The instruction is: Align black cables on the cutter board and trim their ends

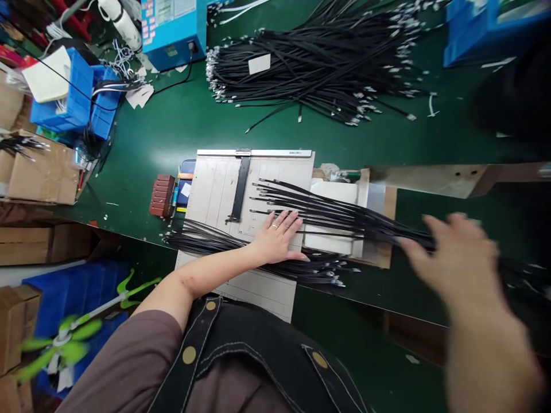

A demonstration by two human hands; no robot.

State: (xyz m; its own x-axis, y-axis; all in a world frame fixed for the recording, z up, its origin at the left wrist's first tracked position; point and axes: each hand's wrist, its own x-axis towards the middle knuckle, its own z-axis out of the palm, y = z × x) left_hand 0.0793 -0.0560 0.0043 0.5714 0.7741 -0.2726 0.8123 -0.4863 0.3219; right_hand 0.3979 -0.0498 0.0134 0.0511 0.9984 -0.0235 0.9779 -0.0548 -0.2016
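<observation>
My left hand (278, 240) lies flat with fingers spread at the lower edge of a pale ruled board (215, 183), between two bundles of black cables. Just above its fingertips, a fanned bundle of black cables with small metal ends (331, 207) runs from the board to the right. Beneath my left forearm and palm passes a second bundle of black cables (200, 240). My right hand (458, 261), blurred by motion, is over the right part of the fanned bundle, thumb and fingers apart. Whether it touches the cables I cannot tell.
A large pile of black cables (301, 69) lies at the back of the green table (167, 120). A blue box-shaped device (174, 34) and blue bins (64, 109) stand left. A metal bar (430, 176) juts in from the right. A green-bladed fan (64, 341) is below left.
</observation>
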